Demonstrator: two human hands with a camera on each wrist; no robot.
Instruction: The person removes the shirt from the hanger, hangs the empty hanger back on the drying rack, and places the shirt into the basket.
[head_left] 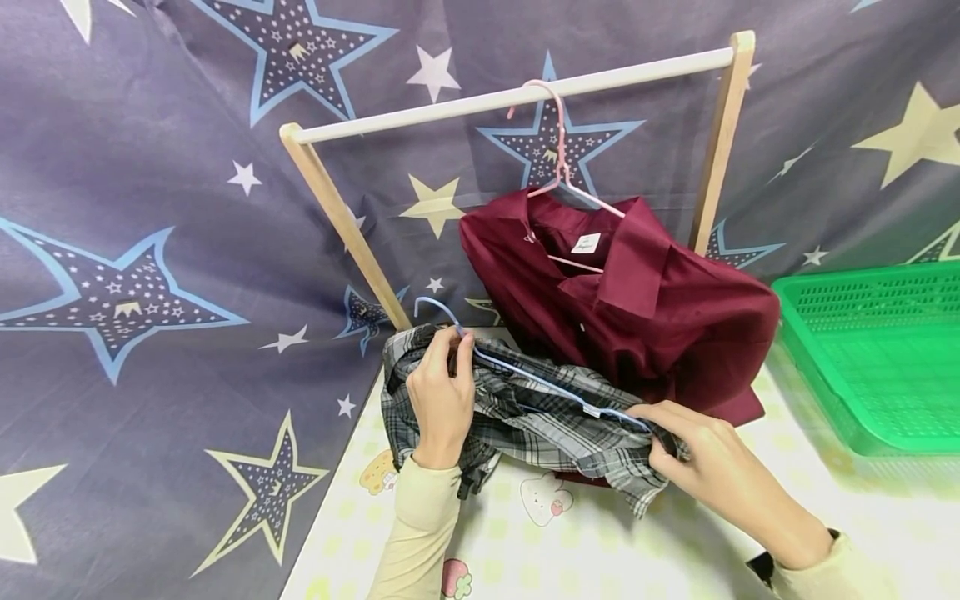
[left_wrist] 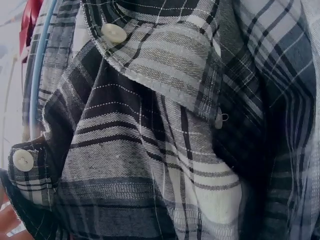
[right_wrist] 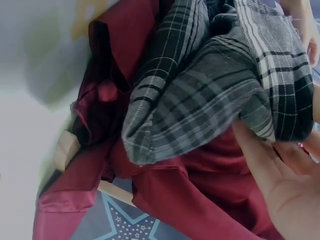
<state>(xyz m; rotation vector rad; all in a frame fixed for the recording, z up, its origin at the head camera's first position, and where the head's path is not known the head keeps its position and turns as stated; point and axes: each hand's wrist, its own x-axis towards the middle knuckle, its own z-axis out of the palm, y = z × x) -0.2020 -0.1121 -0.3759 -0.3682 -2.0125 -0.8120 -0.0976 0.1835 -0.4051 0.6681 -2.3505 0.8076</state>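
A grey and black plaid shirt (head_left: 547, 433) hangs bunched between both hands, with a light blue clothes hanger (head_left: 525, 372) along its top. My left hand (head_left: 441, 400) pinches the hanger near the base of its hook, which points up and left. At the hanger's other end, my right hand (head_left: 701, 450) grips the shirt and hanger tip between thumb and fingers. White buttons show on the plaid cloth (left_wrist: 115, 175) in the left wrist view. From the right wrist, the right hand (right_wrist: 280, 185) appears under the shirt's edge, some fingers hidden.
Behind the plaid shirt, a maroon shirt (head_left: 600, 300) hangs on a pink hanger (head_left: 561, 137) from the rack's white rail (head_left: 645, 73). A green plastic basket (head_left: 825, 375) stands at the right on the patterned tabletop (head_left: 600, 550). Star-printed cloth (head_left: 187, 417) covers the background.
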